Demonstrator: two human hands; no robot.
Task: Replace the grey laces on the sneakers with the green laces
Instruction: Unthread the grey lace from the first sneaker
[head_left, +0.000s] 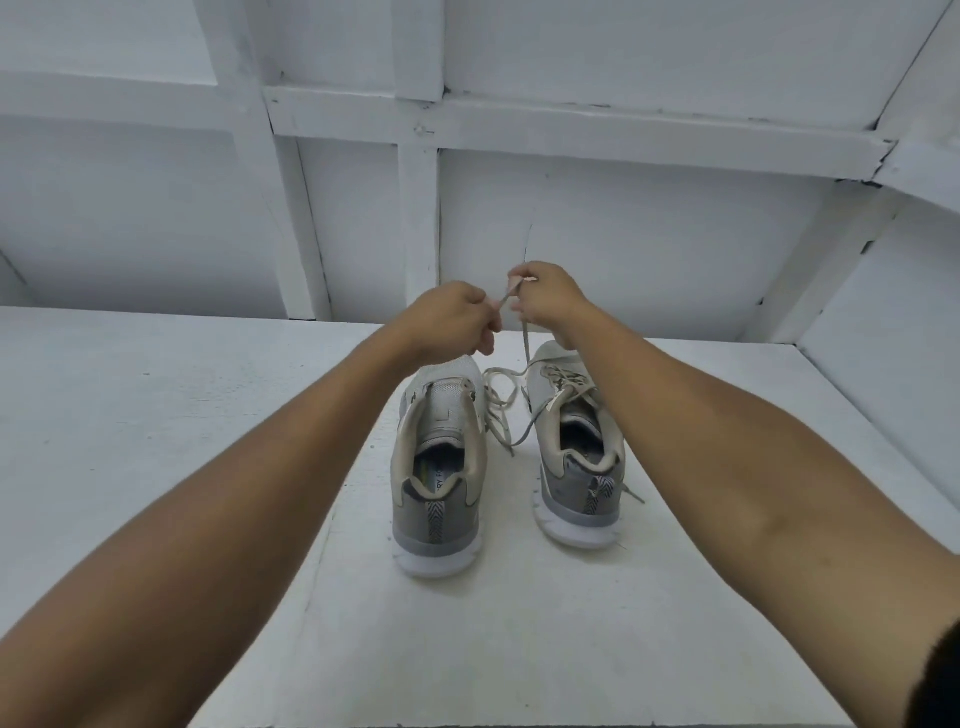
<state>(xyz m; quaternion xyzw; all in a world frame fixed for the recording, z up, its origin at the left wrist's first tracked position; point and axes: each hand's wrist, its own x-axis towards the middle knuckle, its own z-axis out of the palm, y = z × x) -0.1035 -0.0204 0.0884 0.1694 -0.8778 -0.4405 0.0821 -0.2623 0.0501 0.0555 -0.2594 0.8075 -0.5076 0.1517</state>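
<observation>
- The grey lace (525, 340) is held stretched between both hands above the toes of the sneakers. From the right hand it drops to a loose tangle lying between the two shoes.
- The left hand (457, 317) is curled, with thumb and forefinger pinched on the lace. The right hand (545, 299) is curled likewise and clamped on the lace just beside it, and a short end is seen standing up above it.
- The step in hand is judged to be the drawing-out of the grey lace. The left-hand sneaker (441, 467) appears bare at its eyelets, while the right-hand sneaker (576, 457) is seen threaded but loosened.
- The lace is best drawn out one crossing at a time, with slack fed along the run. The shoe should be steadied if it is dragged, since it rests free.
- The lace is flat, woven and limp, so it is likely to be snagged in its own loops.
- The uppers are made of fine pale mesh. The heels are darker, with chevron pull tabs, and the soles are thick, white and lobed.
- The white painted surface (156, 415) looks faintly rough.
- No green laces are to be seen.
</observation>
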